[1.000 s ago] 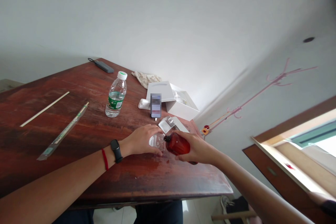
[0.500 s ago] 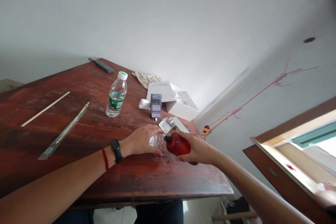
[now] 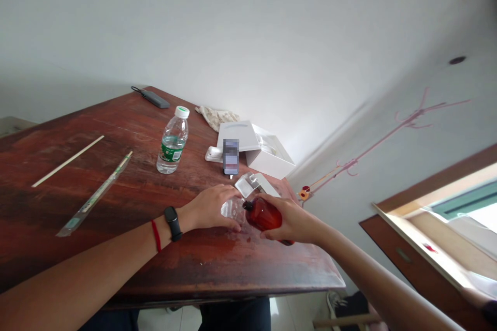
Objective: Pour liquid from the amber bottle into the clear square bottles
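My left hand (image 3: 215, 208) is wrapped round a clear plastic cup or bottle (image 3: 233, 208) near the table's front right; the fingers hide part of it, so I cannot tell which. In my right hand (image 3: 289, 220) is a reddish-brown bottle (image 3: 264, 214), tilted on its side with its dark neck pointing left at the clear container's rim. Whether liquid flows between them is too small to see. Wet spots show on the wood just below the two containers.
A capped water bottle (image 3: 171, 140) stands left of centre on the wooden table (image 3: 163, 274). Chopsticks in a wrapper (image 3: 95, 194) and a single stick (image 3: 68, 161) lie further left. Behind my hands are a phone (image 3: 231, 158), a white box (image 3: 272, 158), a cloth (image 3: 217, 116) and a grey device (image 3: 155, 99).
Almost nothing differs. Both hands keep their hold in the same place, and the reddish-brown bottle stays tilted.
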A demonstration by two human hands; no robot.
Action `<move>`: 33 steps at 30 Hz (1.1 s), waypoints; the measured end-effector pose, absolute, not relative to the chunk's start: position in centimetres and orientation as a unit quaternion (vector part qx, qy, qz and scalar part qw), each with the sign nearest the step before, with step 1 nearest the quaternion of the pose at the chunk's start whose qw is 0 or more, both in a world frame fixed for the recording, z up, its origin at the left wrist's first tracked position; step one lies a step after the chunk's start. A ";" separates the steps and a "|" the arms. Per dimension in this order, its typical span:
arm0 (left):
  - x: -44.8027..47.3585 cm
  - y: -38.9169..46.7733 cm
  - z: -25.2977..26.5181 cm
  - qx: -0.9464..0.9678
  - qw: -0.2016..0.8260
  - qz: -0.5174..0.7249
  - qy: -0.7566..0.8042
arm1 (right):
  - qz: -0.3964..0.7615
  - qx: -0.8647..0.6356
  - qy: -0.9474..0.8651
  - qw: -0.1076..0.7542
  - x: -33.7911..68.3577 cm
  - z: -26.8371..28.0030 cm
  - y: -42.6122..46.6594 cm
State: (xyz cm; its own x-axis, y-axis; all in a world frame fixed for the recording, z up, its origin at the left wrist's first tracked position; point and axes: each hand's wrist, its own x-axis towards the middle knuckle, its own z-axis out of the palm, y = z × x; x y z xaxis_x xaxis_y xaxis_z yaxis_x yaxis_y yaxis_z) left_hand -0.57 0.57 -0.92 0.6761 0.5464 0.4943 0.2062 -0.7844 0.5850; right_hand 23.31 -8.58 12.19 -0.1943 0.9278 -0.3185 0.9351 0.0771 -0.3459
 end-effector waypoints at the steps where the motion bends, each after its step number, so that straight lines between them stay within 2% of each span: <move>1: -0.6 0.6 -0.9 0.881 0.249 0.341 0.214 | -0.233 0.632 0.739 0.008 23.3 12.2 -8.6; 11: -0.7 0.4 -0.7 0.878 0.258 0.343 0.213 | -0.173 0.608 0.774 0.018 23.5 12.2 -8.4; 33: -0.6 0.6 -1.1 0.878 0.258 0.346 0.208 | -0.186 0.612 0.768 0.020 23.2 12.5 -8.4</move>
State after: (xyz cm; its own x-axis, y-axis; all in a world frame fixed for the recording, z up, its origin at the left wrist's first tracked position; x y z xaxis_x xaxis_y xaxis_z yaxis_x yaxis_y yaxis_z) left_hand -0.63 0.57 -1.09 0.6749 0.5427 0.5000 0.1866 -0.7811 0.5959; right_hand 23.17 -8.40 12.49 -0.2498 0.9333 -0.2579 0.9481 0.1816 -0.2610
